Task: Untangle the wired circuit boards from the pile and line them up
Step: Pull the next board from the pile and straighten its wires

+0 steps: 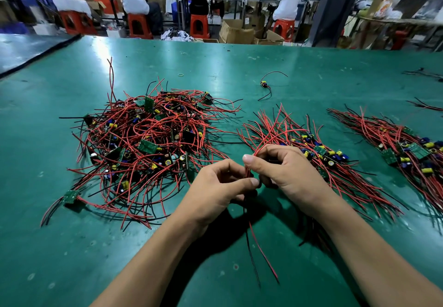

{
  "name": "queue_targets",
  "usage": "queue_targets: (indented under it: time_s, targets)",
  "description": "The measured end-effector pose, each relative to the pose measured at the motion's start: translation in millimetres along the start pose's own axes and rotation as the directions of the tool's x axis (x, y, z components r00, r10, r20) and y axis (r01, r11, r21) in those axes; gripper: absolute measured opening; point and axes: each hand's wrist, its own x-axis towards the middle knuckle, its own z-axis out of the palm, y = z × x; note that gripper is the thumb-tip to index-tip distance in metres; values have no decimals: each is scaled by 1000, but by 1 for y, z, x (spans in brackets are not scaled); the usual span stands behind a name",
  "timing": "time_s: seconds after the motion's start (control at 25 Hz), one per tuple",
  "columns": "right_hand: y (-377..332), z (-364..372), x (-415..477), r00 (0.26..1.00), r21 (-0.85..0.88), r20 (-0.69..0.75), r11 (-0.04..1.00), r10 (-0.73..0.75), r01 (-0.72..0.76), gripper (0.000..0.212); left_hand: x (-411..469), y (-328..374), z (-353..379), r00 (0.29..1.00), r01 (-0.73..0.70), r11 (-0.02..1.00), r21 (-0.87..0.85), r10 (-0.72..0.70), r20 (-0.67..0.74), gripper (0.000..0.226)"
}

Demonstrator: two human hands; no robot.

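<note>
A tangled pile [146, 146] of small green circuit boards with red and black wires lies on the green table [299, 72], left of centre. To its right, two rows of boards lie lined up: a near row [318, 153] and a far-right row [412, 151]. My left hand [215, 191] and my right hand [290, 170] meet above the table's front middle. Together they pinch one wired board, which is mostly hidden between the fingers. Its red and black wires [257, 246] hang down toward me, and more red wires rise from my right thumb.
A single wired board [265, 84] lies alone farther back, and a small yellow rubber band [180, 75] sits behind the pile. Loose wires lie at the far right edge [424, 73]. Beyond the table, people sit on red stools at benches, among cardboard boxes.
</note>
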Motion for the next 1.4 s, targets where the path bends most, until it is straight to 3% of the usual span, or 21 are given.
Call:
queue_targets:
  time_s: [0.2,0.36,0.64,0.8,1.0,1.08,1.2,1.28,1.4]
  targets:
    - [0,2,-1,999,89,31,996,23,-25,28,0,3,0,998,49,995,-84,-45,44,23]
    - [4,6,0,998,90,33,994,58,-60,28,0,1,1,1000,22,999,-48,-21,20,30]
    - [7,0,0,999,25,33,1000,2,-3,17,-1,0,2,998,-11,998,-57,7,-70,18]
    - [9,2,1,998,11,23,998,64,-64,30,-1,-1,3,996,-4,1000,-15,3,-87,16]
    - [10,6,1,986,23,-111,992,123,-121,31,1,-3,5,997,-45,995,93,51,-58,13]
    - [10,6,2,971,122,-184,983,155,-134,27,0,-1,4,1000,-25,995,102,26,-10,16]
    - [5,5,5,940,411,-233,901,249,-137,22,-2,2,3,999,7,998,66,-10,45,18]
    - [2,3,7,932,565,-210,814,296,-131,20,-3,4,3,998,25,1000,14,-26,59,18]
    - [-3,0,7,933,661,-111,727,343,-188,23,-3,4,2,998,29,1000,-3,-29,54,18]
